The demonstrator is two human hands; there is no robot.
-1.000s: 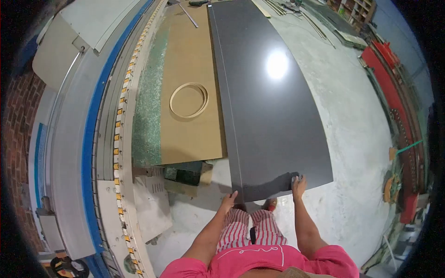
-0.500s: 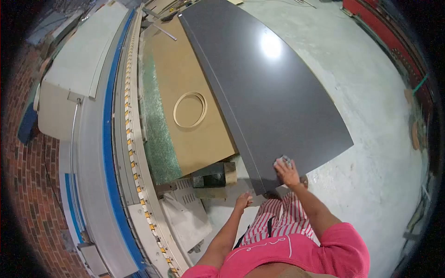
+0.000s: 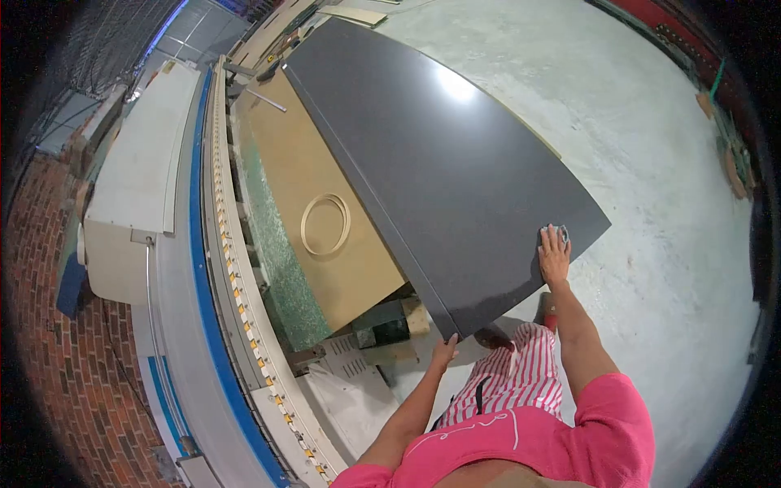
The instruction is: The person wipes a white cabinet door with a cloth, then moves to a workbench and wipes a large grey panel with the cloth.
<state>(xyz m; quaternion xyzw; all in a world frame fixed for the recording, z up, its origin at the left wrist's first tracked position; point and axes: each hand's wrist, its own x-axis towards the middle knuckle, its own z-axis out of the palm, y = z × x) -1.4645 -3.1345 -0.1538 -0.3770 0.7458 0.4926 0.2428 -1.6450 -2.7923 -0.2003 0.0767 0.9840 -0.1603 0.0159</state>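
A large dark grey panel (image 3: 439,171) with a smooth, shiny face lies in front of me. My right hand (image 3: 555,259) presses a small greyish cloth (image 3: 563,233) onto it near its right corner, fingers stretched over the cloth. At the panel's near left corner, my left hand (image 3: 444,353) has its fingers closed at the edge, thumb by the corner; the fingertips are partly hidden. A darker patch, wet or a reflection, shows along the near edge.
Left of the panel, a brown board (image 3: 293,171) bears a cream-coloured ring of banding (image 3: 325,224). Further left runs a long machine (image 3: 167,285) with a blue strip and a row of rollers. Red equipment (image 3: 691,41) stands at the far right, beyond the pale floor (image 3: 651,325).
My right hand has moved right and away from me with the cloth, toward the panel's right corner. My left hand has come up to the near left corner. The view has shifted.
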